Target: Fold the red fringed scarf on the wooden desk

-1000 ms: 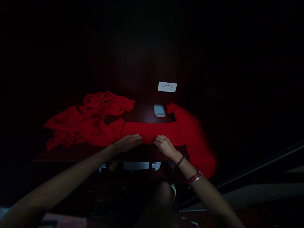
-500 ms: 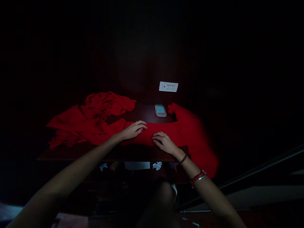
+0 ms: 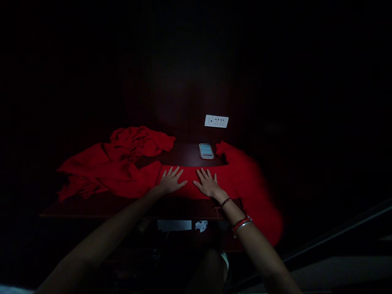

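A long red scarf [image 3: 241, 175] lies across the dark table, its middle stretch flat and its right part hanging over the front edge. On the flat stretch my left hand [image 3: 172, 181] rests palm down, fingers spread. Just to its right, my right hand [image 3: 208, 184] also lies flat on the red cloth with its fingers apart. Fringed ends and loose folds of red fabric [image 3: 92, 167] are heaped left of my hands. Another bunched red part [image 3: 143, 141] sits behind them; whether it is one piece with the rest I cannot tell.
A phone [image 3: 206, 151] with a lit, blurred screen lies behind the scarf. Above it a white socket panel [image 3: 216, 121] is set in the dark wall. Beneath the table edge [image 3: 122, 213] are a pale flat sheet [image 3: 174, 225] and crumpled white paper [image 3: 201, 226]. Surroundings are very dark.
Both hands have gone from loosely curled, turned inward, to flat with fingers spread and pointing away from me. The view has tipped slightly upward, so the things sit lower.
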`<act>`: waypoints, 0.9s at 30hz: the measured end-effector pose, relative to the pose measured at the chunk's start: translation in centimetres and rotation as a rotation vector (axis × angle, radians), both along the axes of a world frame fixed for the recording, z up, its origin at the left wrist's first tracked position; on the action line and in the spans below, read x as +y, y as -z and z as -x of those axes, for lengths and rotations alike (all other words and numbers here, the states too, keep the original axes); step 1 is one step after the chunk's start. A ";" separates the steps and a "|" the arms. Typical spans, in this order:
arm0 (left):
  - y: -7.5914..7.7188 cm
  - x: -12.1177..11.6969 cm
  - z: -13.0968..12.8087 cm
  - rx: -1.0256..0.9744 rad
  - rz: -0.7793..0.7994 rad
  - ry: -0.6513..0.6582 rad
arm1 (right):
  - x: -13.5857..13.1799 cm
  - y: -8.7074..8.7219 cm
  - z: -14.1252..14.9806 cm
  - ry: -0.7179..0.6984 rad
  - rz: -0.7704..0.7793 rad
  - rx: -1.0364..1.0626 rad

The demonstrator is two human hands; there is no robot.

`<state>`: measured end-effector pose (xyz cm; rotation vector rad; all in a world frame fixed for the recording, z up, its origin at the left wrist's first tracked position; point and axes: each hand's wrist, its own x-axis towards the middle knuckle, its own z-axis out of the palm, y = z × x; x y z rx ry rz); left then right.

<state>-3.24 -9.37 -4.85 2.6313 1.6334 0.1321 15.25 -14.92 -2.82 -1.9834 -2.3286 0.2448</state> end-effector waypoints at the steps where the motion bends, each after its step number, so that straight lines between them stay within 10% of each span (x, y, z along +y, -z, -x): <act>1: 0.0 0.0 0.0 0.001 -0.010 0.000 | 0.3 -0.1 0.5 -0.015 -0.027 0.011; 13: 0.3 0.2 0.6 -0.022 -0.036 0.028 | 1.3 0.2 -4.4 0.134 0.025 -0.051; 22: -0.1 -0.2 0.4 0.012 -0.010 -0.045 | 3.2 0.2 3.2 -0.129 -0.023 0.019; 27: -0.1 -0.3 0.3 0.018 -0.035 -0.063 | 3.9 0.2 -1.8 0.062 0.095 -0.036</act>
